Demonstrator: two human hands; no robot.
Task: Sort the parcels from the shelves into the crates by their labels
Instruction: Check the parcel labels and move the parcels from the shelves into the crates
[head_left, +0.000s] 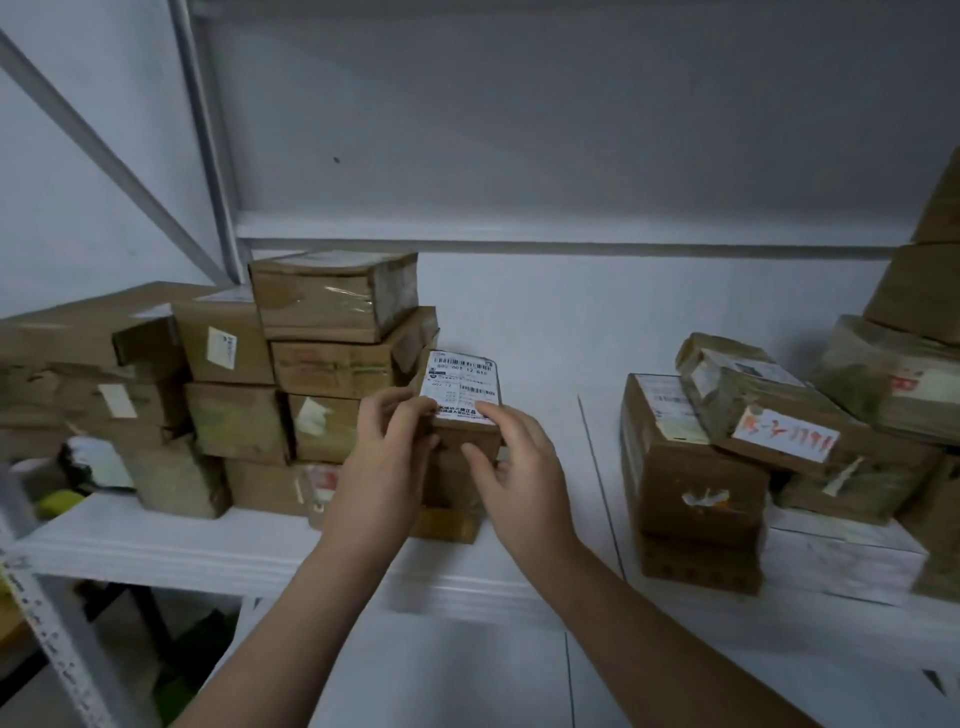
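Left hand (384, 457) curled round left side of small parcel (453, 434); right hand (519, 467) grips its right front. Parcel between both hands, white label (462, 382) facing up, just beside left stack (332, 338) on white shelf (208, 551). Right pile (727, 441) well apart.

Parcel storeroom, courier-depot type. White metal shelf (156, 556) on grey upright (206, 130) with diagonal brace (78, 124), plain white wall (571, 130) behind. Taped brown cardboard parcels stacked in left pile (332, 301) and right pile (696, 478). Printed barcode shipping label (462, 382) on small box (453, 434); handwritten orange number slip (784, 434) on another. Torn label scraps, worn tape on many.
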